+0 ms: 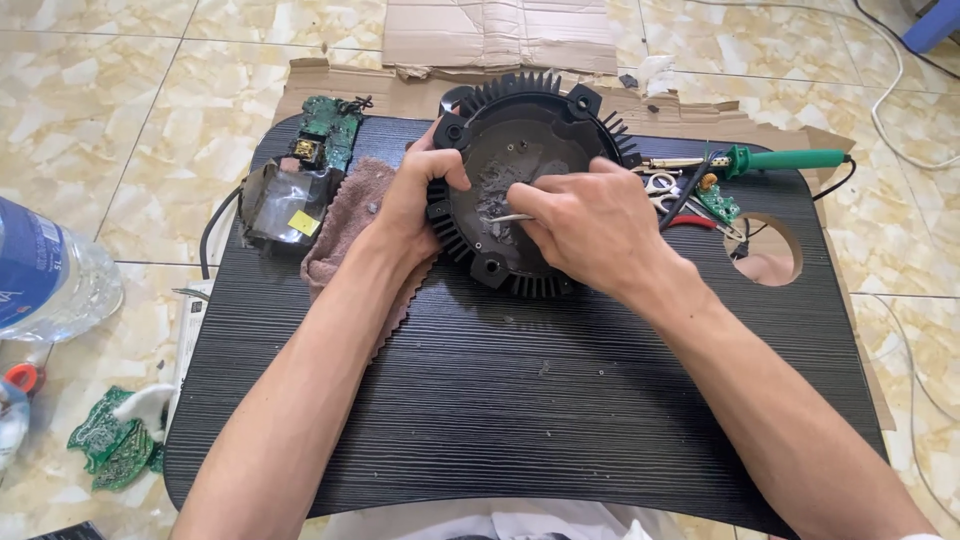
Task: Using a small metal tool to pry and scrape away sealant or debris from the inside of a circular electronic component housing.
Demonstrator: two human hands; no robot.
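Yellow label [302, 222]: sitting on foil-wrapped block [280, 205] — left of heatsink.
Heatsink [525, 185]: black, finned, round, grey residue inside.
Left hand [425, 195]: gripping rim.
Right hand [590, 225]: pinching metal tweezers [510, 217].

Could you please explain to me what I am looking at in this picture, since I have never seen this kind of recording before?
There is no machine here: a person works with two bare hands, and the single picture comes from a camera on their head, looking down. They sit at a black lap tray on a tiled floor. The left hand grips the rim of a round black finned metal housing. The right hand holds a thin metal tool, probably tweezers, against the greyish residue inside it. A pinkish cloth lies under the left wrist. Beside it sit a foil-wrapped part and a green circuit board. To the right lie a green-handled soldering iron and small scissors. A plastic bottle stands on the floor at left.
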